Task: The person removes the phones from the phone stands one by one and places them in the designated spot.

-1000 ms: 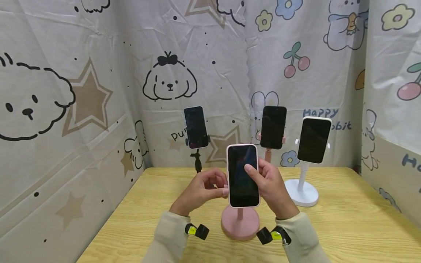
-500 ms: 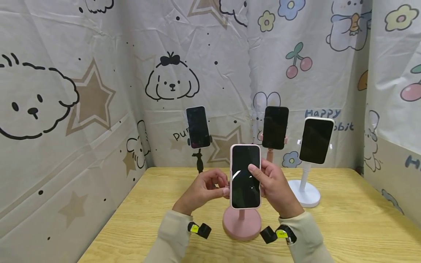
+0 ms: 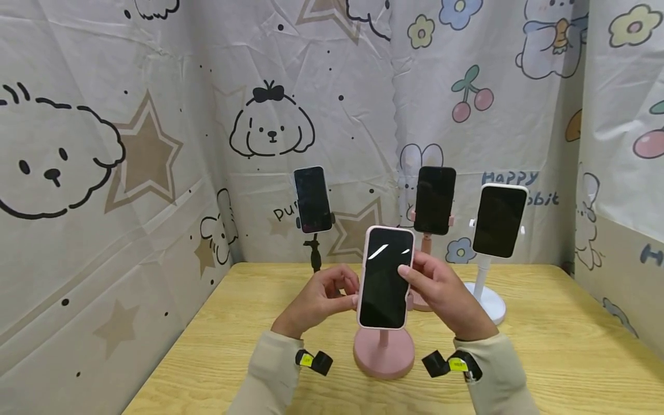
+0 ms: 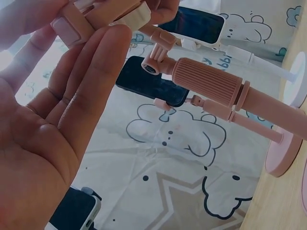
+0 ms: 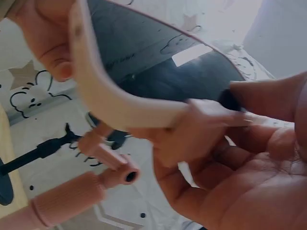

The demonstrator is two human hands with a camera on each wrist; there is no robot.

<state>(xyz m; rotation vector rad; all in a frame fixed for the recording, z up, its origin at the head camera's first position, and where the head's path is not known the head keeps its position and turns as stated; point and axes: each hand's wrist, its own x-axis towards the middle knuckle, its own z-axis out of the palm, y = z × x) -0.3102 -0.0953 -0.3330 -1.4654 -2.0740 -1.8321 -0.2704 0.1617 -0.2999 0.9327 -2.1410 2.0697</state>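
A phone [image 3: 386, 282] with a black screen and pale pink case stands slightly tilted in front of me, on a pink phone stand [image 3: 385, 353]. My left hand [image 3: 319, 300] is at its left edge, thumb and fingers pinching the stand's pink clamp [image 4: 98, 21]. On the other side my right hand [image 3: 443, 294] pinches the phone's right edge, thumb in front and other fingers behind, against the clamp's right part. A ribbed pink stem [image 4: 208, 81] runs below the clamp in the left wrist view. The phone partly hides the fingers in the head view.
Behind stand several more held phones: a phone [image 3: 313, 200] on a black stand, another phone [image 3: 434, 200] on a pink stand, and a phone [image 3: 500, 221] on a white stand [image 3: 490, 302]. All are on the wooden table [image 3: 218, 346]. A patterned curtain [image 3: 353, 127] encloses it.
The phone's top has leaned right and its bottom has shifted left. My right hand has moved right and its thumb has slid toward the phone's edge. My left hand stays beside the phone.
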